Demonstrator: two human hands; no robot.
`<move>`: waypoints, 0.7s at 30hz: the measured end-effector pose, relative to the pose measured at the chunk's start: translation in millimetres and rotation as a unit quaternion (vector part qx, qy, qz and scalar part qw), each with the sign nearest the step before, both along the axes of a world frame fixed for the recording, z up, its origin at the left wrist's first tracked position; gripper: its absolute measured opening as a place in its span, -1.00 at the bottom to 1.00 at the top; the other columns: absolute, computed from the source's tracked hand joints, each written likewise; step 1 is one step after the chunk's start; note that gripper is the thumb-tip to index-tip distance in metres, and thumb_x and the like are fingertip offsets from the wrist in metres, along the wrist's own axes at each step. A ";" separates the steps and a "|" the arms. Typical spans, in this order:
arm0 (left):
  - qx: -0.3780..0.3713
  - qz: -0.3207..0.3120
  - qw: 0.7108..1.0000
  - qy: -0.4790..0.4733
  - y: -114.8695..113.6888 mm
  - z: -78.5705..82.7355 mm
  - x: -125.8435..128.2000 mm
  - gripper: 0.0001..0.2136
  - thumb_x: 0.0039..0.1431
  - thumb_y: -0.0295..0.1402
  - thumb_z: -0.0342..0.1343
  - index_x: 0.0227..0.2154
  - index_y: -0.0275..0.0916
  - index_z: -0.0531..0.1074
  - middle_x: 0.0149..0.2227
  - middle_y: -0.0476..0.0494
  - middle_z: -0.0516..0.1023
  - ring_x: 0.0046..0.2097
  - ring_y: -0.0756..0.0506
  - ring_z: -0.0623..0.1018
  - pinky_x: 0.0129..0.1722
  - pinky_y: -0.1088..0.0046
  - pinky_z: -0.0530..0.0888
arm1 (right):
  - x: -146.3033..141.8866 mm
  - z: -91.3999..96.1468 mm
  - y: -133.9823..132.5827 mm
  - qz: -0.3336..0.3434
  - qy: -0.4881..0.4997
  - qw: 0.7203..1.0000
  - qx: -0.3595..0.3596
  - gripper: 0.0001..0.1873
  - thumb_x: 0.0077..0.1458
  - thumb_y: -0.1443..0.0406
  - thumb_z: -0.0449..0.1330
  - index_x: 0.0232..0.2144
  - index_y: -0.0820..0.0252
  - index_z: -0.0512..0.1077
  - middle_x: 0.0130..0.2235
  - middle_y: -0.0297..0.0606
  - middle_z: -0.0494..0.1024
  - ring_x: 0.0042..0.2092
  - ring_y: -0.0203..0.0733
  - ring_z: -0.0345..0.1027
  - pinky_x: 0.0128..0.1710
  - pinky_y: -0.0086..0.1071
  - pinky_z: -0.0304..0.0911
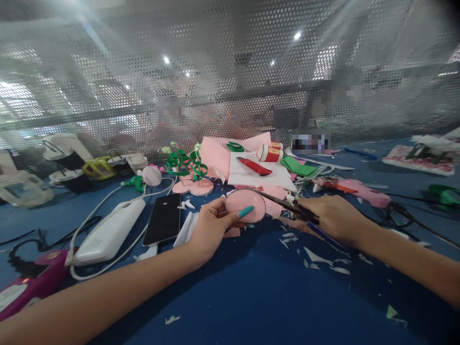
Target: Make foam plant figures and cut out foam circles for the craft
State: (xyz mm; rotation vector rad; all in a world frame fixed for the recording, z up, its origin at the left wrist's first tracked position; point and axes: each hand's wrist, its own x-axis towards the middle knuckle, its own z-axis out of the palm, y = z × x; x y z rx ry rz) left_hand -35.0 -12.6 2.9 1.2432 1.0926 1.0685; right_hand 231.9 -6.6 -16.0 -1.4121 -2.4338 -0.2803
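Between thumb and fingers, my left hand (214,221) pinches a round pink disc (240,202) with a pale rim. My right hand (332,218) is wrapped round the handles of a pair of scissors (287,205), whose dark blades reach left to the disc's upper right edge. Whether the blades bite into the edge cannot be made out. Pink paper pieces (273,205) lie behind the disc. White paper scraps (318,257) are scattered under my right wrist. Further back stand two small plant models (199,170) with green paper spirals on round pink bases.
A red utility knife (256,166) lies on white paper (237,178), near glue bottles (270,153). A pink glue gun (362,191) is at the right. Leftward are a black phone (163,220), a white power bank (111,232), cables and a purple power strip (46,273). A perforated panel (223,86) rises behind.
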 end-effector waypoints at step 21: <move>0.060 -0.016 0.996 -0.060 6.1 -3.2 3.3 -0.59 -0.18 -0.36 0.37 -0.19 -0.24 0.45 -0.24 -0.09 0.63 -0.30 -0.02 0.58 -0.31 0.50 0.51 | 2.1 1.5 2.2 -0.033 -0.007 0.999 0.005 -0.56 0.18 -0.03 -0.15 -0.47 0.13 0.26 -0.45 -0.10 0.56 -0.41 0.06 0.47 -0.50 -0.35 -0.04</move>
